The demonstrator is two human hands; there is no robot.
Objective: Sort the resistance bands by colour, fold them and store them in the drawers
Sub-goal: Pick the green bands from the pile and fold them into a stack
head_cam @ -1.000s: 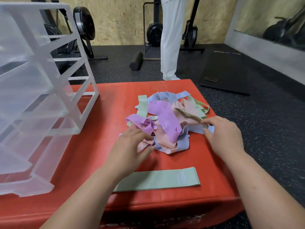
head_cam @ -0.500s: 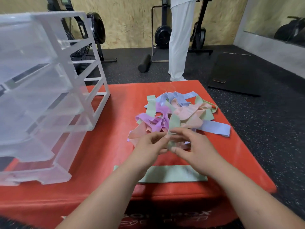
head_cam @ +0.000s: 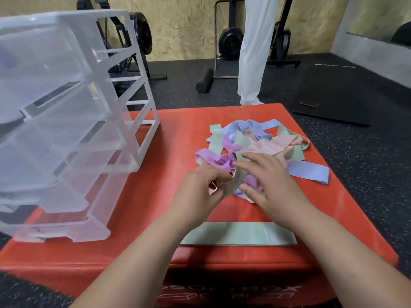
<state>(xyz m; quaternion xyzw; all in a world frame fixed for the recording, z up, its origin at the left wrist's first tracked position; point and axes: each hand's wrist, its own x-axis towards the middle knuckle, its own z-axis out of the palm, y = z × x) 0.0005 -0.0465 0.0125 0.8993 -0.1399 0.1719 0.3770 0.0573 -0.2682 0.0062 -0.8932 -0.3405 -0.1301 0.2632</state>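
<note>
Your left hand (head_cam: 198, 192) pinches the sage-green fabric band (head_cam: 238, 177); pin the tangled pastel pile (head_cam: 266, 147) with your spread right hand (head_cam: 271, 185), pulling slowly

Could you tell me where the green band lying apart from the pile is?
In the head view, the green band lies flat at the near edge of the red box, right of centre, just nearer than the tangled pile.

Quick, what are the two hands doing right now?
Left hand: pinching a green band at the near edge of the pile.
Right hand: open, straight fingers touching the same band.
</note>
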